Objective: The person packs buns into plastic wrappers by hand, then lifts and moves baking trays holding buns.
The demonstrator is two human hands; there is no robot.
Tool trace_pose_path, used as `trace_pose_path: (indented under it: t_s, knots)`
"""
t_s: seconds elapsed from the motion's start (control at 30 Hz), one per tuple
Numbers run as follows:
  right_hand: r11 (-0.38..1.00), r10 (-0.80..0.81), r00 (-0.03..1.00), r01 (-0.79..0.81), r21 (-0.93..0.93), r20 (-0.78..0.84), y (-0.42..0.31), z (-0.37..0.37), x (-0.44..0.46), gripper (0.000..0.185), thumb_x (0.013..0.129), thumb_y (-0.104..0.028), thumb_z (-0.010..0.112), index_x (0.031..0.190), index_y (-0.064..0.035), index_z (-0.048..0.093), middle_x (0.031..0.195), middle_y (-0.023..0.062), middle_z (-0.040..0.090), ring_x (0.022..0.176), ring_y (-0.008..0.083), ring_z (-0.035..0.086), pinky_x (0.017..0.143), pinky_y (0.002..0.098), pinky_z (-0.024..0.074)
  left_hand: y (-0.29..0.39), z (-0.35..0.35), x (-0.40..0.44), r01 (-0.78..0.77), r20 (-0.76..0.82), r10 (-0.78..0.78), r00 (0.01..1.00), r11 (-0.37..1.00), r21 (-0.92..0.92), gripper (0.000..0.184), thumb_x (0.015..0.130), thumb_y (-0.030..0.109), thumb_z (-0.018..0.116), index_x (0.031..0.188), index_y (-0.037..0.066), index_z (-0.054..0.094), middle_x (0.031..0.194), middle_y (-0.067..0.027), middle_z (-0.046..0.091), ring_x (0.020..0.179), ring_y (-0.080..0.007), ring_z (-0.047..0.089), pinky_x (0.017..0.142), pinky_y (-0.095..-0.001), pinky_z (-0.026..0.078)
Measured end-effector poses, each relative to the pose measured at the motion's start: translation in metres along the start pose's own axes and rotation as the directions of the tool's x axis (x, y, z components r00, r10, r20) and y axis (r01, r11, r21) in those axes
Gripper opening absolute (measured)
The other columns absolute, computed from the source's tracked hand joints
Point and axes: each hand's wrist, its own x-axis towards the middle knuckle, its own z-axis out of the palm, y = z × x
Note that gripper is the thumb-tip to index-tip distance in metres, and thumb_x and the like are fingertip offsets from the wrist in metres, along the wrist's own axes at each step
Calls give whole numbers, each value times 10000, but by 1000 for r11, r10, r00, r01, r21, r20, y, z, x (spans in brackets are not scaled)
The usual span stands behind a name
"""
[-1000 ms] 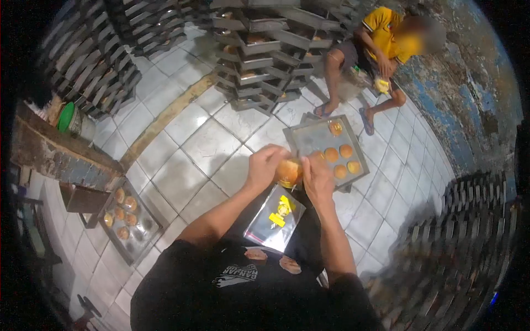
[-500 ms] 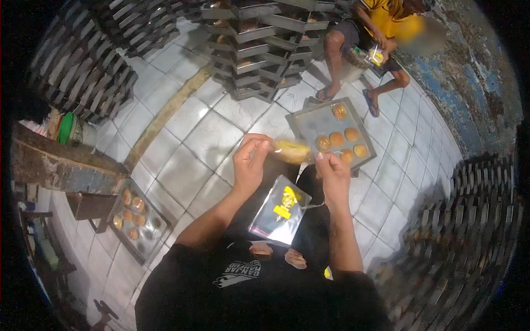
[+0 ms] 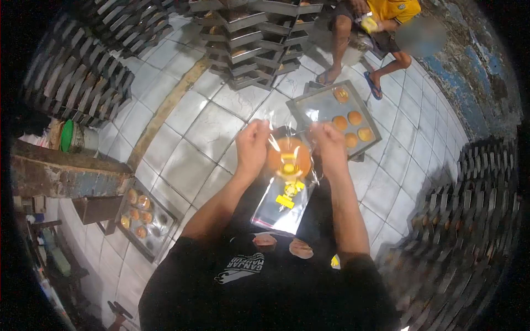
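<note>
A round brown bun in a clear plastic bag [image 3: 288,156] hangs upright in front of me, a yellow print showing on the bag. My left hand [image 3: 252,148] pinches the bag's upper left corner, fingers closed. At the upper right corner, my right hand [image 3: 330,146] is closed on the same bag. Below it on my lap lies a stack of clear flat bags [image 3: 280,207] with yellow print. Just beyond my right hand, a metal tray [image 3: 316,108] on the floor holds several buns [image 3: 354,117]; that hand hides part of it.
Another person [image 3: 386,22] in a yellow shirt sits at the upper right, holding a yellow-marked package. A second tray of buns [image 3: 144,203] is on the tiled floor at left. Stacked metal trays [image 3: 243,49] stand ahead, with more at right [image 3: 464,231] and upper left.
The bagged bun has gone from lying sideways between my hands to hanging upright, its flat face toward me. Both hands have risen slightly in view. The other person's package has shifted.
</note>
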Motion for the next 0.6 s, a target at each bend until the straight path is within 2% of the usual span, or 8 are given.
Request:
trace_pose_path:
  t_s: [0.03, 0.1, 0.27, 0.33, 0.4, 0.47, 0.53, 0.6]
  knots:
    - [1000, 9, 1000, -9, 3, -3, 2, -4, -4, 295, 991, -265, 637, 778, -61, 645, 657, -62, 523, 594, 28, 430, 536, 228, 330, 6, -2, -3, 8, 3, -8, 1000, 1000, 4, 247, 1044, 190, 551, 940, -12, 648, 860, -38, 639, 813, -104, 597, 686, -232, 477]
    - [999, 1, 1000, -1, -49, 16, 4, -14, -5, 291, 981, -254, 647, 757, -70, 629, 660, -66, 531, 605, 24, 436, 534, 222, 331, 26, -7, -3, -461, -55, 510, 859, 815, 351, 243, 1029, 176, 576, 959, -40, 661, 969, -66, 626, 955, -127, 598, 741, -237, 493]
    - [967, 246, 961, -236, -91, 124, 91, -25, -63, 292, 987, -253, 659, 779, -52, 622, 706, -25, 583, 579, 56, 502, 518, 227, 397, -43, -38, -61, -189, 63, 179, 982, 948, 256, 208, 1004, 116, 583, 959, -48, 702, 1089, -81, 626, 1056, -143, 593, 880, -277, 483]
    - [900, 395, 904, -417, 129, 164, 96, -10, -84, 256, 989, -246, 660, 866, -23, 640, 753, 7, 644, 622, 94, 607, 588, 244, 514, -65, -44, -67, 106, 95, -109, 989, 993, 44, 175, 987, 96, 597, 1001, -43, 703, 1143, -99, 633, 1055, -139, 590, 891, -273, 479]
    - [873, 425, 885, -457, 170, 190, 94, -9, -94, 213, 998, -223, 641, 977, -12, 659, 873, 49, 693, 767, 134, 685, 703, 274, 579, -50, -39, -54, 215, 183, -192, 964, 969, -119, 169, 981, 90, 602, 1005, -44, 702, 1163, -111, 636, 1057, -140, 591, 903, -278, 474]
    - [826, 297, 953, -288, 484, 59, 65, 0, -82, 192, 1009, -193, 614, 1038, -14, 677, 983, 78, 692, 863, 142, 687, 739, 292, 579, -27, -24, -28, 297, 283, -218, 934, 914, -275, 163, 974, 84, 606, 1009, -45, 700, 1182, -123, 638, 1059, -141, 591, 915, -283, 469]
    - [884, 153, 985, -100, 457, -80, 60, -16, -60, 181, 1005, -168, 600, 1012, -1, 669, 1071, 95, 692, 907, 186, 691, 811, 338, 567, -10, -1, -11, 266, 313, -170, 935, 916, -300, 227, 971, 77, 594, 1150, -45, 660, 1250, -140, 615, 1130, -165, 586, 983, -307, 455]
    - [998, 33, 976, -42, -41, -214, 66, -41, -22, 265, 996, -220, 623, 984, 42, 659, 1166, 182, 683, 985, 241, 683, 883, 351, 518, 0, 23, -2, 161, 258, -98, 961, 958, -239, 306, 964, 83, 603, 1248, -31, 608, 1303, -143, 592, 1185, -180, 569, 1013, -325, 448]
